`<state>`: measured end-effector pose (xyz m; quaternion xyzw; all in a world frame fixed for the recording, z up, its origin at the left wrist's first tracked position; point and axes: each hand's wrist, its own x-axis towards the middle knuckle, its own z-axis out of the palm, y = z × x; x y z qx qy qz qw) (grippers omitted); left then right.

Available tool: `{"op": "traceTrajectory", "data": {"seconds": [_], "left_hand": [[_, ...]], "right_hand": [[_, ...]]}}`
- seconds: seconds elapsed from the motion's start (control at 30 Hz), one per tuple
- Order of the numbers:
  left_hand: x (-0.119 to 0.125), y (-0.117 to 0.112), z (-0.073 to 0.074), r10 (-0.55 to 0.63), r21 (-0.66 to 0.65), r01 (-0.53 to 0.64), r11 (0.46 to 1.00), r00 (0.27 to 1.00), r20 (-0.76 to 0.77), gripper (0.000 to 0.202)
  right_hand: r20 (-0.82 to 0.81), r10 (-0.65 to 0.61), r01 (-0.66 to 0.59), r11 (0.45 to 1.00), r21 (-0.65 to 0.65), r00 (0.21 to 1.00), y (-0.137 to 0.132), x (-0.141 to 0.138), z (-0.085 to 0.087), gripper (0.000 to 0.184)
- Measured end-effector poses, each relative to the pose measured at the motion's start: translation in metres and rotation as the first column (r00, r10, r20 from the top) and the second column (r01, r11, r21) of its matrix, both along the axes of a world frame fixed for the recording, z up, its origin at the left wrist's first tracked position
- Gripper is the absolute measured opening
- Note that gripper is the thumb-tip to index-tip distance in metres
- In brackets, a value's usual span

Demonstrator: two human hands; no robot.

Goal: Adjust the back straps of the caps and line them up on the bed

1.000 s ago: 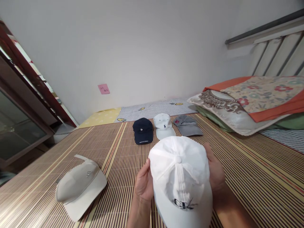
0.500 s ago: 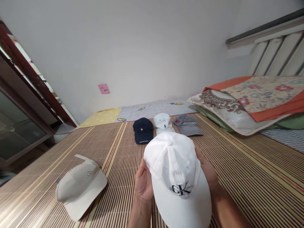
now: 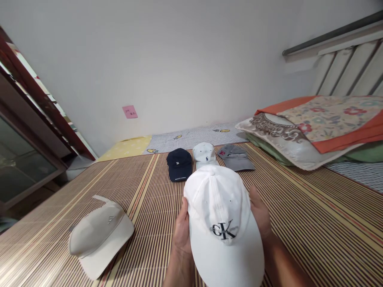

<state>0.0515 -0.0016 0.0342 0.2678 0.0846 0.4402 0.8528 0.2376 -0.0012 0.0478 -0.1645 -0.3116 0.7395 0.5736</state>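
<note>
Between my two hands is a white baseball cap [image 3: 223, 215] with dark "CK" lettering, its brim pointing toward me. My left hand [image 3: 181, 231] grips the cap's left side, thumb up along the crown. On the opposite side my right hand [image 3: 261, 215] holds it, most fingers hidden behind the cap. Farther back on the mat lie a navy cap [image 3: 179, 163], a white cap with a small dark emblem [image 3: 204, 152] partly covered by the held one, and a grey cap [image 3: 236, 156]. A beige cap [image 3: 100, 235] rests on its side at the left.
A striped bamboo mat [image 3: 149, 223] covers the bed. Pillows with an orange-edged floral cover [image 3: 335, 119] are stacked at the right, below a radiator [image 3: 350, 67]. A pink note [image 3: 129, 112] is on the wall [image 3: 185, 59]; a glass-fronted cabinet [image 3: 24, 155] stands at far left.
The held cap has tilted slightly so its lettering faces me more squarely. Both hands stay on its sides, the left thumb now higher against the crown. The other caps stay put.
</note>
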Motion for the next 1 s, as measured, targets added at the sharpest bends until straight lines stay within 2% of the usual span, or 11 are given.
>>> {"op": "traceTrajectory", "data": {"seconds": [0.2, 0.37, 0.5, 0.8, 0.9, 1.0], "left_hand": [[0.0, -0.001, 0.004, -0.002, 0.026, 0.002, 1.0, 1.0, -0.024, 0.071], [0.001, 0.002, 0.004, 0.07, 0.057, -0.069, 0.996, 0.998, -0.005, 0.067], [-0.001, 0.005, 0.0, 0.125, 0.068, -0.126, 0.99, 0.992, 0.015, 0.063], [-0.003, 0.006, -0.001, 0.139, 0.012, -0.14, 0.99, 0.989, 0.05, 0.059], [-0.005, 0.004, -0.002, 0.147, 0.004, -0.148, 0.989, 0.987, 0.068, 0.063], [-0.006, 0.0, 0.001, 0.115, 0.057, -0.121, 0.991, 0.988, 0.1, 0.076]], "right_hand": [[-0.024, 0.058, -0.06, 0.996, -0.07, 0.998, -0.003, -0.003, -0.002, 0.071], [0.003, 0.006, -0.006, 1.0, -0.011, 1.0, 0.003, 0.004, -0.005, 0.072], [-0.007, -0.012, 0.011, 1.0, -0.021, 1.0, 0.006, 0.009, -0.008, 0.072], [-0.002, -0.028, 0.028, 0.998, -0.049, 1.0, 0.002, 0.006, -0.003, 0.065], [0.024, -0.033, 0.034, 0.998, -0.045, 0.999, 0.001, 0.008, -0.007, 0.063], [0.056, -0.076, 0.08, 0.994, -0.07, 0.996, -0.007, 0.009, -0.007, 0.052]]}}
